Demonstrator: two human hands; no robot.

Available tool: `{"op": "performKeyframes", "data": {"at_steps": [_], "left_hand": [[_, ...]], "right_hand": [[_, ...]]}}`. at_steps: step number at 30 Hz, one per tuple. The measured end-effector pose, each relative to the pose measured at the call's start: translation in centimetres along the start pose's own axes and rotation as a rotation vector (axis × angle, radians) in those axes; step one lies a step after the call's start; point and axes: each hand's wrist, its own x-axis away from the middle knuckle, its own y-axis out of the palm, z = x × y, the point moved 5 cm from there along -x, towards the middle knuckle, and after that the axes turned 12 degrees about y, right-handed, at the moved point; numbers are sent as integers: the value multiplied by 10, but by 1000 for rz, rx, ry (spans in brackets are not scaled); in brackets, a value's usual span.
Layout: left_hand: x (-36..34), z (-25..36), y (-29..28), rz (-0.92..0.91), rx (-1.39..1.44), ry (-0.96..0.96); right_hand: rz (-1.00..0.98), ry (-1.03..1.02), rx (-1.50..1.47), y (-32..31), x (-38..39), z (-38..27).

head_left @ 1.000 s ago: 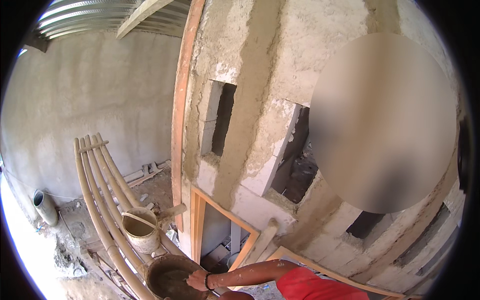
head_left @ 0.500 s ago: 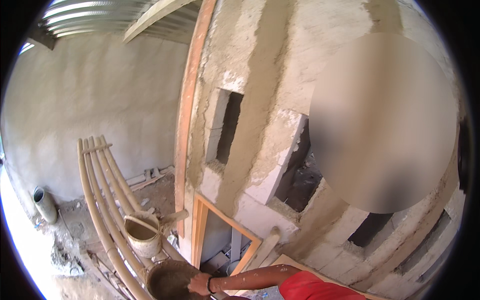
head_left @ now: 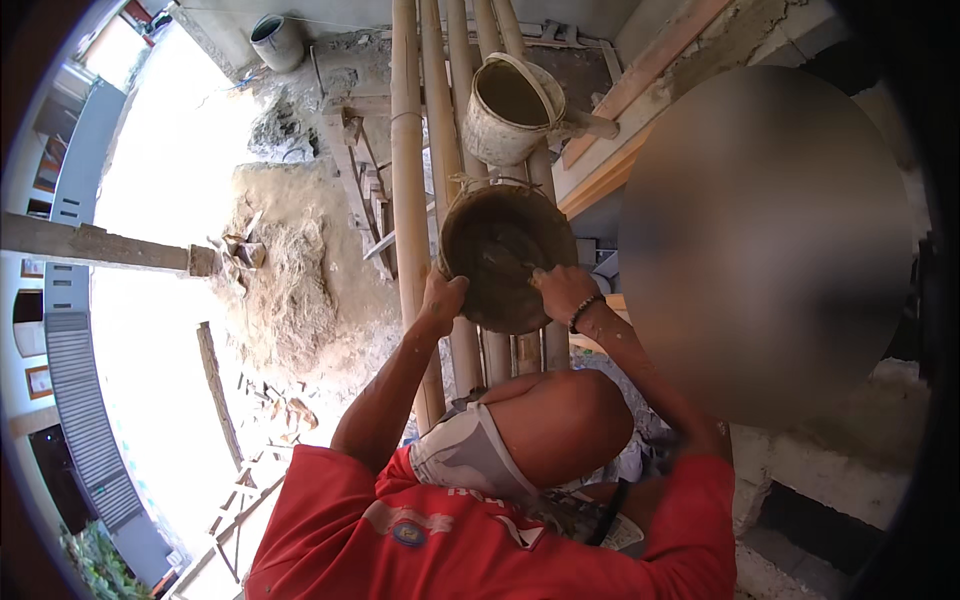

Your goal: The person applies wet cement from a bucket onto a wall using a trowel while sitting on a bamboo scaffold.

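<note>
Round tub (head_left: 552, 218) on the bamboo poles (head_left: 407, 180), just beside the white pail (head_left: 497, 135). The left hand (head_left: 445, 297) has its fingers closed on the tub's near-left rim; the right hand (head_left: 566, 292) dips in at the near-right side, fingers curled, though how tightly, or whether around a tool handle, cannot be told. Good practice: keep the left grip firm against rocking on the rounded poles, and work the right hand low and evenly, clear of the pail.

PLACE: building site | bamboo poles (head_left: 407, 180) | mortar-stained bucket (head_left: 492, 140) | dirt heap (head_left: 285, 280)
</note>
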Motion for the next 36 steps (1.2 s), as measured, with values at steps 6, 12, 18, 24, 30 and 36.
{"op": "performKeyframes", "data": {"at_steps": [6,12,18,24,30,36], "left_hand": [[3,-2,5,-57,-18,-154],[-3,-2,6,-92,-28,-104],[-3,0,7,-70,-16,-58],[1,11,14,-74,-41,-127],[-5,-7,4,-85,-22,-143],[-3,1,15,-97,-15,-122]], "right_hand": [[-210,7,-172,25,-5,4],[-700,219,-1172,40,-3,13],[184,63,-345,-33,9,46],[195,85,121,4,-20,11],[103,-32,69,24,-4,-10],[-81,-135,79,15,15,-16]]}}
